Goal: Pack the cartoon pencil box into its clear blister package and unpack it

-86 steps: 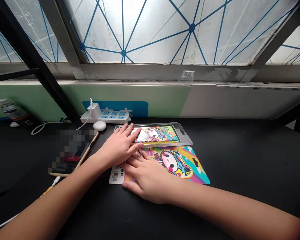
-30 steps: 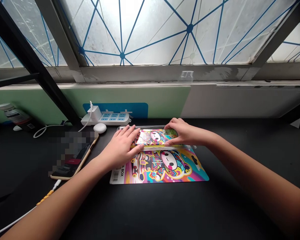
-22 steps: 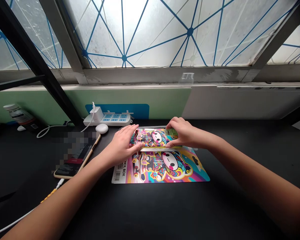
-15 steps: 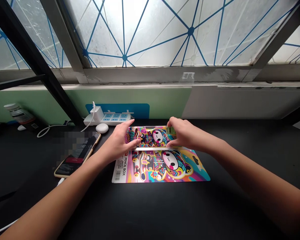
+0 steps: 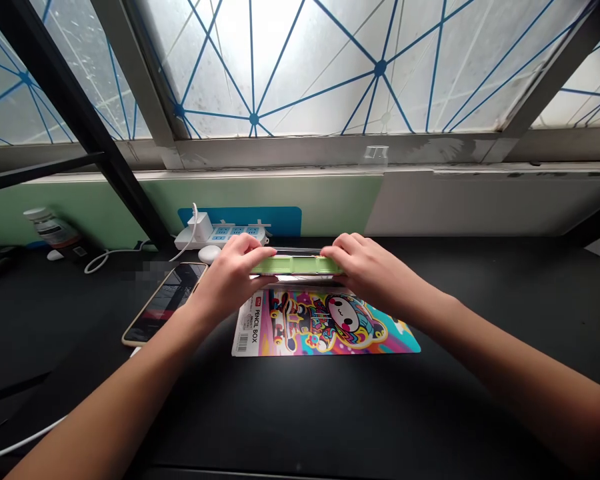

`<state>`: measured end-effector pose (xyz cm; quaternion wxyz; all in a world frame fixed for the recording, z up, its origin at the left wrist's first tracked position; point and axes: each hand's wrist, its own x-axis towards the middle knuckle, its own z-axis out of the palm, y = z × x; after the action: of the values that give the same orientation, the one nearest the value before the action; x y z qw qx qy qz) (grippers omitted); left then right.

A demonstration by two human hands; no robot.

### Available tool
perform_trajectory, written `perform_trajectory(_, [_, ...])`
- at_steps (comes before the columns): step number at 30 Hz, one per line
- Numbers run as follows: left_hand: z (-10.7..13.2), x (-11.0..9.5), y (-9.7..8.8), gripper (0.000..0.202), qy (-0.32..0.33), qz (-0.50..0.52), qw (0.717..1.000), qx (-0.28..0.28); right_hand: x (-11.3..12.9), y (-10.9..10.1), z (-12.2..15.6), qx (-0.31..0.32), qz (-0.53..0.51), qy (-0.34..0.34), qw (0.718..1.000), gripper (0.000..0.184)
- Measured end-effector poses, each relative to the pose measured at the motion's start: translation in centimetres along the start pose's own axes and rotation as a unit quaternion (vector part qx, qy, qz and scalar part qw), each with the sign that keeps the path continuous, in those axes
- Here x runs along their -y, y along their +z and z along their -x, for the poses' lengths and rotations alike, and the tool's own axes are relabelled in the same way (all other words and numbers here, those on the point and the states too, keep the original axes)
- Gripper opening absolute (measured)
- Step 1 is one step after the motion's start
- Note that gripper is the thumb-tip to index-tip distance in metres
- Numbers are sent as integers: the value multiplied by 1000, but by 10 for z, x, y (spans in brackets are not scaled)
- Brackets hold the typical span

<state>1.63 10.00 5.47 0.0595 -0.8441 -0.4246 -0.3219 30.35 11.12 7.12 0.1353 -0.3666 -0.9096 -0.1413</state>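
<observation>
A pencil box, with a light green long side facing me, is held at both ends above the black table. My left hand grips its left end, fingers on top and thumb below. At the right end my right hand pinches it the same way. Just in front lies a colourful printed card marked "PENCIL BOX", with a cartoon figure and a barcode. The box hides the card's far edge.
A phone lies left of my left forearm, beside a white rounded object. Behind stands a white power strip with a plugged-in charger. A bottle leans at the far left, near a black slanted post. White cables cross the left side.
The pencil box has been tilted so its green side faces me instead of its printed face. Both hands have turned with it. The view has shifted slightly.
</observation>
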Motion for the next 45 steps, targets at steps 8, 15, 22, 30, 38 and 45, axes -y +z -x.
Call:
perform_trajectory(8, [56, -51, -31, 49, 93, 10, 994, -56, 35, -33, 82, -156, -91, -15, 983, 55])
perform_trajectory(15, [100, -53, -11, 54, 105, 4, 993, 60, 45, 1, 125, -96, -77, -99, 988, 53])
perform_trajectory(22, [102, -41, -3, 65, -86, 125, 979, 136, 43, 8, 121, -66, -203, 15, 977, 46])
perform_trajectory(30, [101, -31, -6, 90, -204, 150, 953, 164, 17, 5, 128, 12, -362, 117, 925, 61])
perform_trajectory(38, [103, -37, -2, 111, -219, 152, 952, 153, 6, 12, 112, -76, -461, 315, 826, 36])
perform_trajectory(45, [98, -43, -9, 110, -240, 170, 942, 159, 6, 15, 105, -75, -486, 343, 801, 35])
